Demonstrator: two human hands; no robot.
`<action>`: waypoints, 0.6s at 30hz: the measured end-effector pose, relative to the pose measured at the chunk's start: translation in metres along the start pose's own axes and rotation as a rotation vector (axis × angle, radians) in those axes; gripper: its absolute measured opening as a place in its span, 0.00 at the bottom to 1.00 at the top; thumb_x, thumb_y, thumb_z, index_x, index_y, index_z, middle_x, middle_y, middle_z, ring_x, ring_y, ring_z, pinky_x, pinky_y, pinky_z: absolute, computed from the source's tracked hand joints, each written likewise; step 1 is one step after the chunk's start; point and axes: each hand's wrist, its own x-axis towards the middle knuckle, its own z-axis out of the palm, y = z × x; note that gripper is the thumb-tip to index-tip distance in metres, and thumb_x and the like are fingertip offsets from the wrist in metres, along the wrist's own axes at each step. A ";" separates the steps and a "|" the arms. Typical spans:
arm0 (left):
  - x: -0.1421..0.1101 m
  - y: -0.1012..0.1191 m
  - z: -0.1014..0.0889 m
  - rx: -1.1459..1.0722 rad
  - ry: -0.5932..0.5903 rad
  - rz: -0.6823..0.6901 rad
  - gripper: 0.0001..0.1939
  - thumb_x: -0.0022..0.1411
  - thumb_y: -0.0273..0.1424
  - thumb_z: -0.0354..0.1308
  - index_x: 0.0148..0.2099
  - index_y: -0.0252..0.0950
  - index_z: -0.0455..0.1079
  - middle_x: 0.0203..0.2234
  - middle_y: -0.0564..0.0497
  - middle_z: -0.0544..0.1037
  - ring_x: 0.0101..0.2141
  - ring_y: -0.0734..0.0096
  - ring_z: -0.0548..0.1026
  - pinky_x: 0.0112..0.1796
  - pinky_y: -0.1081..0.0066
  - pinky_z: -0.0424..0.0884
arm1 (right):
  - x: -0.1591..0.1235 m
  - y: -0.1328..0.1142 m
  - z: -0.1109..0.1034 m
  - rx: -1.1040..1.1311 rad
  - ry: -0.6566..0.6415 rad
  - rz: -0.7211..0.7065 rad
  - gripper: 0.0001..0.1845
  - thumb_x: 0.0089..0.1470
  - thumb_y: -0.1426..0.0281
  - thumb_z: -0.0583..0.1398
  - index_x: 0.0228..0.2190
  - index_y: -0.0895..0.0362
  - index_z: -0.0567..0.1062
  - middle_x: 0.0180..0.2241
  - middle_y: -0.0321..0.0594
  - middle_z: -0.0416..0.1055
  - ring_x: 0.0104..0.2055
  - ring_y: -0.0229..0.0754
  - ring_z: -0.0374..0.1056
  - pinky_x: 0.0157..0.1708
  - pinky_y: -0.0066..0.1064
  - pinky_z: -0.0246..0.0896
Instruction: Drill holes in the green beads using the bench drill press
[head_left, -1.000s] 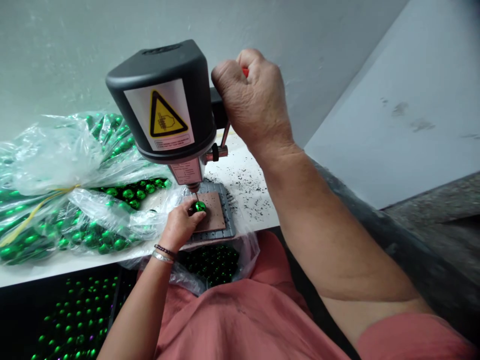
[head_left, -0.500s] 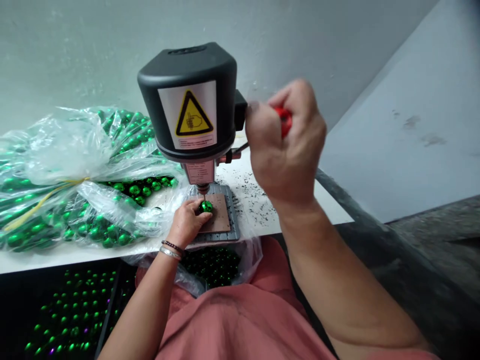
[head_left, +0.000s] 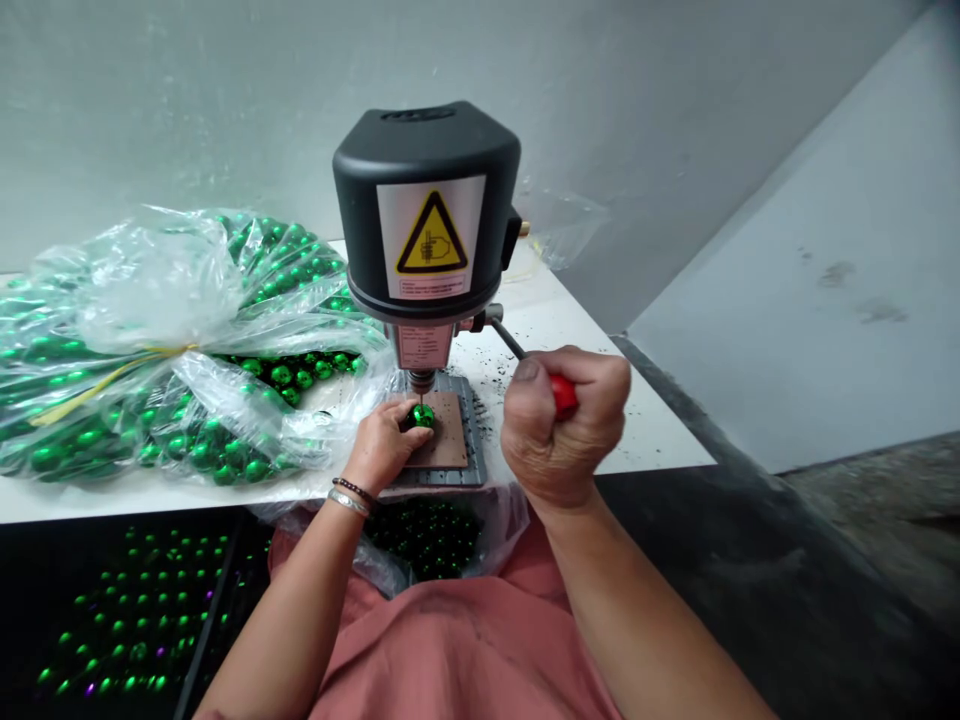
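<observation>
A black drill press (head_left: 426,210) with a yellow warning sign stands before me. Its thin bit points straight down at a shiny green ball (head_left: 424,414), and the tip appears to meet the ball's top. Thumb and fingers of my left hand (head_left: 382,440) pinch that ball against a brown board (head_left: 448,432) on the grey drill base (head_left: 474,440). To the right of the machine, my right hand (head_left: 566,425) is wrapped round the red knob (head_left: 562,397) of the feed lever (head_left: 508,338).
Clear plastic bags (head_left: 150,300) of green balls lie on the white table (head_left: 585,340) at left. Dark shavings surround the base. An open bag of green balls (head_left: 424,535) sits at my lap. More balls fill a dark tray (head_left: 127,620) at lower left.
My right hand has pulled the lever knob down from beside the drill head to about table height. My left hand still pinches the ball on the board. The view has shifted slightly.
</observation>
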 end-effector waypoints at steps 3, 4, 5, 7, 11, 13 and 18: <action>0.000 0.001 -0.001 0.000 0.004 -0.001 0.16 0.53 0.33 0.60 0.46 0.37 0.73 0.43 0.46 0.76 0.46 0.63 0.72 0.50 0.66 0.65 | -0.006 0.003 0.002 0.087 -0.008 0.005 0.06 0.50 0.74 0.54 0.32 0.53 0.63 0.25 0.32 0.60 0.27 0.30 0.59 0.28 0.26 0.58; 0.000 0.001 -0.001 -0.004 -0.002 -0.004 0.17 0.53 0.33 0.60 0.46 0.36 0.73 0.43 0.46 0.76 0.45 0.63 0.73 0.49 0.66 0.65 | -0.007 0.004 0.003 0.117 -0.007 0.009 0.06 0.50 0.75 0.54 0.32 0.53 0.63 0.25 0.32 0.60 0.27 0.30 0.59 0.28 0.27 0.58; 0.000 0.001 -0.001 -0.008 -0.007 -0.008 0.17 0.53 0.33 0.60 0.46 0.36 0.73 0.43 0.46 0.77 0.45 0.63 0.73 0.49 0.66 0.65 | -0.008 0.004 0.004 0.144 -0.009 0.015 0.07 0.50 0.75 0.54 0.32 0.53 0.63 0.25 0.32 0.61 0.27 0.30 0.59 0.28 0.27 0.58; 0.000 0.002 -0.002 -0.013 -0.012 -0.016 0.18 0.53 0.32 0.60 0.47 0.35 0.73 0.44 0.45 0.77 0.46 0.63 0.73 0.49 0.66 0.65 | -0.010 0.005 0.006 0.186 0.001 0.019 0.08 0.49 0.76 0.54 0.33 0.53 0.62 0.25 0.32 0.61 0.27 0.30 0.59 0.29 0.27 0.58; 0.000 0.002 -0.002 -0.016 -0.006 -0.010 0.18 0.53 0.32 0.60 0.47 0.37 0.72 0.45 0.47 0.76 0.47 0.64 0.72 0.50 0.66 0.65 | -0.022 0.011 0.007 0.201 -0.008 0.018 0.09 0.49 0.76 0.54 0.33 0.53 0.62 0.26 0.32 0.61 0.27 0.31 0.60 0.29 0.28 0.59; -0.001 0.001 -0.002 -0.021 -0.003 -0.017 0.18 0.53 0.32 0.60 0.48 0.38 0.72 0.45 0.48 0.76 0.47 0.64 0.72 0.49 0.66 0.65 | -0.028 0.013 0.006 0.205 -0.034 0.009 0.09 0.49 0.76 0.53 0.33 0.53 0.61 0.25 0.32 0.61 0.28 0.31 0.61 0.29 0.28 0.59; -0.001 0.001 -0.001 -0.054 0.000 -0.015 0.17 0.52 0.32 0.60 0.46 0.39 0.72 0.41 0.50 0.78 0.42 0.65 0.74 0.45 0.68 0.67 | -0.001 0.001 0.006 0.147 0.025 0.011 0.02 0.52 0.72 0.53 0.30 0.54 0.62 0.24 0.31 0.61 0.25 0.30 0.60 0.27 0.26 0.58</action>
